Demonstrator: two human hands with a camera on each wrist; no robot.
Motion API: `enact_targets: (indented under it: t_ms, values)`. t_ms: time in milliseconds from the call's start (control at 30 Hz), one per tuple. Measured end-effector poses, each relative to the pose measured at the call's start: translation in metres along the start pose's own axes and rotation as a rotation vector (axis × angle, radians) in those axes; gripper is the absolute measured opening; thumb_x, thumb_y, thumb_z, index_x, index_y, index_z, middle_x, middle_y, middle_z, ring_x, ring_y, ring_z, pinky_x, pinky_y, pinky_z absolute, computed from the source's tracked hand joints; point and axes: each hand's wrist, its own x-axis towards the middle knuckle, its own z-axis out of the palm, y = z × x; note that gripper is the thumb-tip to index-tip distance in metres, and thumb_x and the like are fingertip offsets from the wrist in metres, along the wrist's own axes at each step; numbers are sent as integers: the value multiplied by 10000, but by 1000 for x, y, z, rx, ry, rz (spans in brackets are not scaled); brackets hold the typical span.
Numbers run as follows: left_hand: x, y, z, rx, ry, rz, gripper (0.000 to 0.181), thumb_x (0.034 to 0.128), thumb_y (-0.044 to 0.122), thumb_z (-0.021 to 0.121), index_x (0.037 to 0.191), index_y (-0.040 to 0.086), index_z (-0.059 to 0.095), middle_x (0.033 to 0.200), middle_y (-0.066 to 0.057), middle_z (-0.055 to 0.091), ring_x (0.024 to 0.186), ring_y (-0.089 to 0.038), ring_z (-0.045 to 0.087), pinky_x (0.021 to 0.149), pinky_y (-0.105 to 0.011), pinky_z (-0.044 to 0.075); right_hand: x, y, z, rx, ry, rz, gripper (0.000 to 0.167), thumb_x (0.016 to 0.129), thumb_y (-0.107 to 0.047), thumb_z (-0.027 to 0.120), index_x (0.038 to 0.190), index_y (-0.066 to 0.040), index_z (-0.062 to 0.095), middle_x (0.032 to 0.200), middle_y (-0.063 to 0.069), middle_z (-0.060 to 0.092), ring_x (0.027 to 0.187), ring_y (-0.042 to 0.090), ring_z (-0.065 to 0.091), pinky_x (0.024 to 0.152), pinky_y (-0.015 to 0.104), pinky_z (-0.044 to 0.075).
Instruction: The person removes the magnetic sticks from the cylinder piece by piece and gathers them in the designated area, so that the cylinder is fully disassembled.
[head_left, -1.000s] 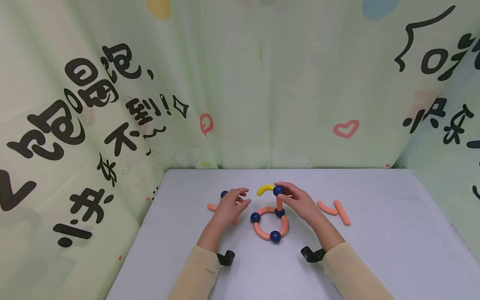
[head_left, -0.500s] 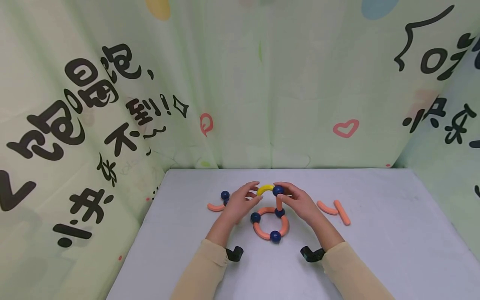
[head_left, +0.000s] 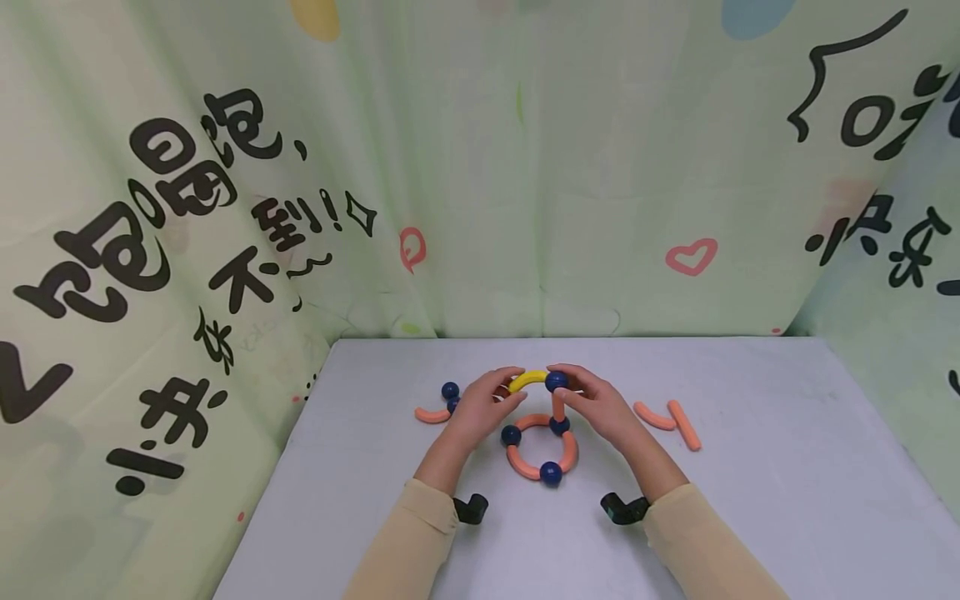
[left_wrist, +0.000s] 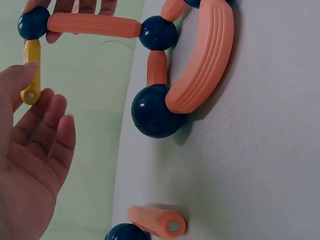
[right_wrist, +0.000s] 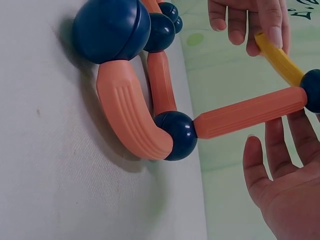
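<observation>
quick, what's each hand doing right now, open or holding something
Left hand: pinching the yellow curved stick near its free end.
Right hand: holding the blue ball atop the upright orange stick.

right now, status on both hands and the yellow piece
Left fingers pinching yellow piece. Right fingers holding top blue ball. Yellow piece's other end against ball. Nothing visibly in the way.

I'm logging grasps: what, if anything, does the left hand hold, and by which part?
The left hand pinches the yellow rod near its free end.
</observation>
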Motion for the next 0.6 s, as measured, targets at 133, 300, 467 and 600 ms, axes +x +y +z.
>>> enact_targets:
  t_ms: [133,300,467,600]
  values:
    - [0,0,-1,-1,25,20,416,947,370,660,1355,357,577,1117,59,621,953,-124,574,824,-256,549,0,-1,0,0,1,7,489,944,-527,598,1394,-359,511,1310,58,608,1213,302,536,1014,538,478]
    - [0,0,0,25,48,21,392,951,378,649,1338,372,592,1103,77,620,938,-110,568,814,-238,544,0,0,-1,-7,0,3,482,955,-504,594,1399,-335,512,1318,72,607,1214,310,536,1009,536,480]
    - [0,0,1,35,63,23,386,956,376,641,1339,373,595,1123,78,626,941,-110,572,813,-240,547,-1,1,-2,-15,-10,-12,471,972,-477,580,1407,-312,509,1330,92,603,1221,325,532,1008,552,473]
    - [-1,0,1,49,71,28,385,959,377,633,1342,371,596,1100,78,629,932,-110,574,804,-235,543,0,1,-1,-15,-14,-9,473,965,-486,587,1403,-323,513,1340,83,600,1234,323,527,1014,553,467]
